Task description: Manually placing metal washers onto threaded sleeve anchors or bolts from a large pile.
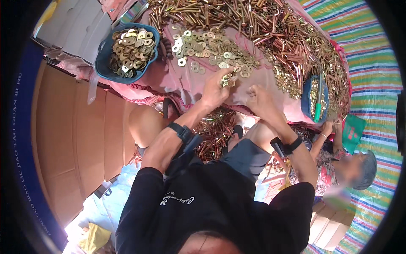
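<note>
My left hand is closed around several small gold-coloured metal fasteners, held at the fingers just over the near edge of a washer pile. Their exact kind is too small to tell. Flat gold-coloured washers lie spread out on the pink cloth beyond it. To its right, my right hand hovers near the cloth with curled fingers pressed together; whatever they hold, if anything, is hidden. Long gold-coloured bolts are heaped behind the washers, and small nuts lie to the right.
A blue basket full of washers stands at the left. Another blue basket with small parts and a green edge is at the right. More bolts lie below, between my legs. A co-worker sits at the right, by a striped sheet.
</note>
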Tool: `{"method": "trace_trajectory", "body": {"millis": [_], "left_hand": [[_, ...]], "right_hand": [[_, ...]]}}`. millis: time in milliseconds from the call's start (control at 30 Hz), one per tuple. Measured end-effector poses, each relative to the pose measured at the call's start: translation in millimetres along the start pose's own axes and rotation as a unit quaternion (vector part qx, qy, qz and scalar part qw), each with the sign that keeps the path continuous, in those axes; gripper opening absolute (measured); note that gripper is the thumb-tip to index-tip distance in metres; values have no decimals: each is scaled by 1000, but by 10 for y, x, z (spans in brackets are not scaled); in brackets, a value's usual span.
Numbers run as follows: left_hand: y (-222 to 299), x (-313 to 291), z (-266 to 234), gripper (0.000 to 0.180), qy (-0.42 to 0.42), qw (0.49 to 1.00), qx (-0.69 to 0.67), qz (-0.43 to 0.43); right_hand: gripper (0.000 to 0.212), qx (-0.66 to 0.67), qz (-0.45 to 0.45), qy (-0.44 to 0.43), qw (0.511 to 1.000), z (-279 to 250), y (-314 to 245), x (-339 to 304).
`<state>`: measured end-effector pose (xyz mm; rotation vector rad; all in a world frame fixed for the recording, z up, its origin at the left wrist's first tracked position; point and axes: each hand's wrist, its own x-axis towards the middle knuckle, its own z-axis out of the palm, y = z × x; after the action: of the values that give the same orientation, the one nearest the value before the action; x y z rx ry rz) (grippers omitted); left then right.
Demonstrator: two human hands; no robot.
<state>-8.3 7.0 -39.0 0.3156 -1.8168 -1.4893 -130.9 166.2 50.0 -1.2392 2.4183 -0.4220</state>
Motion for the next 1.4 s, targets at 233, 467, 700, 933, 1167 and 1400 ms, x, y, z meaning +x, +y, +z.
{"method": "trace_trajectory", "body": {"millis": [233, 467, 700, 933, 1167, 1400], "left_hand": [[102, 7, 6, 22, 22, 999, -15, -19], [132, 131, 11, 15, 20, 995, -58, -81], [266, 202, 82, 8, -12, 989, -101, -109], [63, 246, -67, 7, 49, 987, -94, -122], [297, 195, 90, 9, 41, 981, -115, -149], [194, 275, -2, 10, 33, 988, -80, -131]], "right_hand": [[48, -89, -140, 92, 982, 278, 117, -122], [50, -49, -191, 124, 972, 237, 233, -82], [50, -24, -216, 163, 962, 312, 458, -72], [49, 9, -152, 147, 977, 393, 313, -34], [47, -13, -119, 153, 981, 411, 364, -95], [43, -8, -158, 208, 965, 359, 272, -107]]}}
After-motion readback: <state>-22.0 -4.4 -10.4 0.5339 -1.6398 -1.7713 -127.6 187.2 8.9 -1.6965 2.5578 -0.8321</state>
